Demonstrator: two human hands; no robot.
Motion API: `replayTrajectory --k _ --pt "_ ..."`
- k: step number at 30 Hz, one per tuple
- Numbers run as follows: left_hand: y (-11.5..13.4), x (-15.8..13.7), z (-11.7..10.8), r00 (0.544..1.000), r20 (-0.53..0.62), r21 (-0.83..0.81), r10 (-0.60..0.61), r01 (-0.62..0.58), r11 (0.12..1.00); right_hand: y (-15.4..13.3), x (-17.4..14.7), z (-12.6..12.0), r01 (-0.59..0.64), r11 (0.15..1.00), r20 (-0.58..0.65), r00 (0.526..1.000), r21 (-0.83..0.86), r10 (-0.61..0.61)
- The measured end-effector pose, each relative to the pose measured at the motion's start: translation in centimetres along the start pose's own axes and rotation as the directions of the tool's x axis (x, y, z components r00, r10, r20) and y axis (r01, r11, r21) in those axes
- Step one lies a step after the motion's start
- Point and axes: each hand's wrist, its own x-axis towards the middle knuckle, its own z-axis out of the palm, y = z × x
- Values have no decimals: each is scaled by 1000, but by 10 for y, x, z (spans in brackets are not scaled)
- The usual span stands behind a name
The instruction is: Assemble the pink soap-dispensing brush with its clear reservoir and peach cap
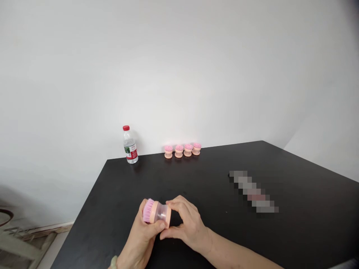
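Pink-bristled clear plastic brush (160, 212): clasped in left hand (144, 230), touched just beyond by half-curled right hand (191, 225), cannot tell if gripping. Likely light; hold by peach rims (168, 217).

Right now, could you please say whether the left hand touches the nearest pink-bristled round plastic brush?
Touching: the head view shows the left hand wrapped around the brush.
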Motion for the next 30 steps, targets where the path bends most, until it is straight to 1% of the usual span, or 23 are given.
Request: replayTrajectory --k 1,3,4,6,9,10,12,14,15,16,18,20,22,23,25,26,27,28,29,30 --pt "0 0 1 1000 13 9 -3 2 1000 0 0 1 -46 999 -2 999 24 46" --pt "1 0 2 999 37 16 -7 7 1000 1 -2 1 -185 978 28 983 98 183" --pt "1 0 2 999 42 17 -10 9 1000 2 -3 2 -268 953 63 963 138 262" --pt "2 0 3 999 35 12 -14 13 1000 4 -5 3 -429 878 149 902 212 405" --pt "1 1 3 1000 10 14 -1 0 1000 8 -5 5 -635 711 278 772 302 572" --pt "0 1 3 1000 -2 16 11 -11 1000 9 -4 5 -696 641 317 718 324 620" --pt "-1 1 2 999 -21 35 39 -38 999 9 -2 6 -802 473 405 594 365 695" --pt "-1 2 1 997 -26 75 72 -70 995 9 0 8 -864 274 503 475 423 722" --pt "-1 3 0 996 -21 101 90 -88 991 8 0 9 -873 170 556 429 456 712" --pt "0 3 -2 993 -11 139 114 -112 984 9 0 11 -872 77 603 395 483 693" --pt "2 5 -6 982 21 272 187 -186 944 11 -3 15 -861 -85 699 345 501 627" --pt "4 8 -12 959 56 428 277 -274 861 16 -6 18 -858 -195 779 308 476 547" --pt "6 10 -18 943 84 527 323 -317 789 22 -9 21 -867 -259 833 262 425 488" --pt "6 11 -19 940 92 543 327 -323 775 24 -10 21 -881 -282 858 221 379 464" --pt "6 12 -19 950 106 532 294 -304 790 25 -9 21 -917 -301 898 116 261 424" --pt "6 11 -18 958 105 508 268 -283 813 24 -9 21 -929 -298 907 81 219 413" --pt "6 11 -16 966 92 471 240 -255 844 23 -8 20 -938 -278 903 76 209 423" --pt "6 10 -14 975 70 426 211 -221 877 21 -8 19 -942 -240 884 103 233 456" --pt "6 10 -11 982 43 376 184 -186 907 19 -7 19 -942 -186 850 154 281 504" --pt "6 10 -9 987 15 330 162 -158 931 17 -7 18 -934 -123 805 215 335 553"
